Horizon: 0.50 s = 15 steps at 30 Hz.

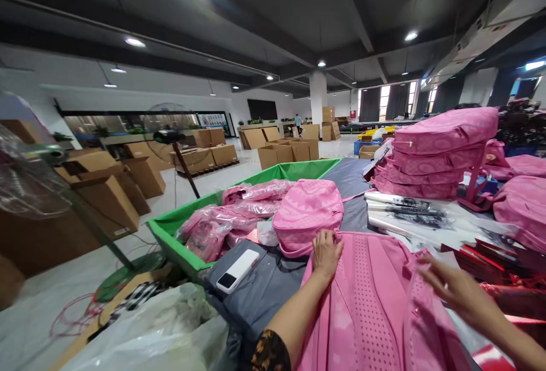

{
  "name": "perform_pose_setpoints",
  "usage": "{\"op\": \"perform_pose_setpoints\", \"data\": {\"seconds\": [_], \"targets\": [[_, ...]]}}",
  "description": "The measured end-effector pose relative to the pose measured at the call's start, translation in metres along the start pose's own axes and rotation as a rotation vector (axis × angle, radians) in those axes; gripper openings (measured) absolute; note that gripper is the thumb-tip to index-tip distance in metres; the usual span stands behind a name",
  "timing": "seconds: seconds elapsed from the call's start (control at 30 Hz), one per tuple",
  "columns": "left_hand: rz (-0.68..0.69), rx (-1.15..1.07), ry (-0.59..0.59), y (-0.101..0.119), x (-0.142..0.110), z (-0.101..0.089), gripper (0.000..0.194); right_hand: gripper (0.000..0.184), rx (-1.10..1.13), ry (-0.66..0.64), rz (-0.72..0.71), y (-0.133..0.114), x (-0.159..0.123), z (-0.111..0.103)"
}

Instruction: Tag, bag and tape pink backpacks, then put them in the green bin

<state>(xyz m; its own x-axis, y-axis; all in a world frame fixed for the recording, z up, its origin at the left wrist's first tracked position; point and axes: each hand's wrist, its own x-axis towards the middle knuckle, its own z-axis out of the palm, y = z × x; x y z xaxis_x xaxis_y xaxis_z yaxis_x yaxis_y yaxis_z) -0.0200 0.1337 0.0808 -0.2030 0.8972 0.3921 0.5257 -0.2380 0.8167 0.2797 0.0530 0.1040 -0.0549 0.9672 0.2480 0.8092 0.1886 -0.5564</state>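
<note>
A large pink backpack (371,303) lies in front of me with its dotted back panel and straps facing up. My left hand (327,254) is closed at its upper left edge, fingers curled over the fabric. Beside the right shoulder strap, my right hand (456,283) is slightly blurred, its fingers stretched out and apart with nothing visible in them. Just beyond my left hand sits a smaller pink bag (309,209). A white phone-like device (238,270) with a dark screen rests on the grey table cover (273,280) to the left.
Pink bags are stacked (439,155) at the right, behind clear plastic packaging (405,214). A green-sided bin (179,240) holds plastic-wrapped pink items (213,229). Standing fans (166,135) and cardboard boxes (111,203) are on the left. A person (298,124) stands far back.
</note>
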Motion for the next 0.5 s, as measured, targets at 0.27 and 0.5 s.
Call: {"op": "perform_pose_setpoints", "data": {"seconds": [0.27,0.5], "targets": [[0.696,0.358,-0.379,0.056,-0.005,0.052,0.051,0.065,0.015,0.15,0.273,0.007,0.066,0.003],[1.022,0.365,-0.646,0.095,0.017,0.113,0.025,0.056,0.121,0.319,-0.047,-0.024,0.02,-0.02]]}}
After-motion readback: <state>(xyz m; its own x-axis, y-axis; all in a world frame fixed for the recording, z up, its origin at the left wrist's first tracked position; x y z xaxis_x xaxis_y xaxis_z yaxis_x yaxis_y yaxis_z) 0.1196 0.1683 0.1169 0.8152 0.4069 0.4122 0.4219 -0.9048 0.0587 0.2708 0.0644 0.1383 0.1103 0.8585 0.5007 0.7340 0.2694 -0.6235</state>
